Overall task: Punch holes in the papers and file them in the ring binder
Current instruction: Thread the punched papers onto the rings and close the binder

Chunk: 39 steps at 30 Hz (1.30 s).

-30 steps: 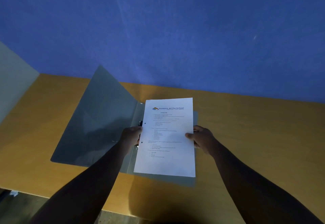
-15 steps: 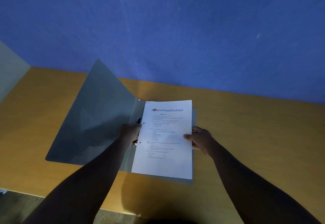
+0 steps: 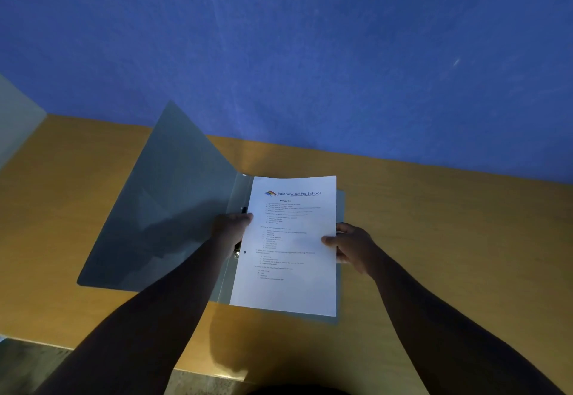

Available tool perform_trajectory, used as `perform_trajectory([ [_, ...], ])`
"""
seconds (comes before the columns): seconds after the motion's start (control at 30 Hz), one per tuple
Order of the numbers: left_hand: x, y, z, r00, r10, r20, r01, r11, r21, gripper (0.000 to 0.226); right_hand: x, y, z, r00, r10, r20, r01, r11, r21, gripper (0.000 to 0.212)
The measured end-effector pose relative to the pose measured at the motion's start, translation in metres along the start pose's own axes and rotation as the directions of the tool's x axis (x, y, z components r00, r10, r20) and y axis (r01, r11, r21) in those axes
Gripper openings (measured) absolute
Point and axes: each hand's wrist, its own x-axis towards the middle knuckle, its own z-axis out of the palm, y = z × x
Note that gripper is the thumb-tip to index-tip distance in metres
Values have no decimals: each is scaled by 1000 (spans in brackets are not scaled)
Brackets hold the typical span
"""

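Observation:
A grey ring binder [image 3: 161, 224] lies open on the wooden desk [image 3: 449, 239], its left cover tilted up. White printed papers [image 3: 291, 246] with a school letterhead sit over the binder's right half, one punched hole showing near their left edge. My left hand [image 3: 231, 228] grips the papers' left edge at the spine, hiding most of the ring mechanism [image 3: 237, 255]. My right hand [image 3: 348, 244] pinches the right edge, thumb on top.
A blue wall [image 3: 310, 53] rises directly behind the desk. A pale panel [image 3: 15, 115] stands at the far left. The desk's front edge [image 3: 217, 373] runs below my arms, with floor beneath at lower left.
The papers have slid slightly left toward the spine, and my left hand now covers the upper punched hole. The view has shifted a little.

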Motion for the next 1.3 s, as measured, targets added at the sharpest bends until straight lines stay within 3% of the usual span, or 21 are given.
perform_trajectory([
  [0.1,0,0,2,1000,-21,-16,21,1000,7,35,-1,-1,0,1000,-2,4,2,1000,14,24],
  [0.2,-1,1,4,999,-44,-23,45,999,15,39,0,-1,0,1000,-2,2,2,1000,23,26],
  [0.47,2,7,4,996,-83,-38,84,996,16,26,3,1,1,1000,2,-7,-2,999,34,28],
  [0.57,4,6,2,995,-97,-20,97,995,18,33,2,2,1,1000,10,-10,-9,999,40,27],
  [0.67,2,7,-3,999,-37,9,36,997,74,37,1,2,2,1000,15,-14,-15,999,42,24],
  [0.77,-2,10,-14,998,17,58,-27,984,177,22,0,1,3,1000,18,-4,-18,999,30,22],
  [0.83,-4,13,-21,989,78,122,-118,923,367,12,1,2,4,1000,25,-3,-25,999,37,22],
  [0.9,-7,17,-27,980,112,162,-187,787,588,5,1,3,5,1000,26,-6,-26,999,45,22],
  [0.93,-10,20,-30,980,95,177,-188,748,637,15,2,4,5,1000,25,-5,-25,999,48,21],
  [1.03,-13,27,-34,975,40,219,-192,654,732,40,2,4,6,999,33,-4,-33,998,54,22],
  [1.17,-18,35,-34,974,-84,211,-129,561,818,45,0,3,7,999,37,0,-37,998,57,22],
  [1.3,-24,38,-32,955,-94,280,-204,472,858,46,0,2,6,999,38,11,-38,997,70,21],
])
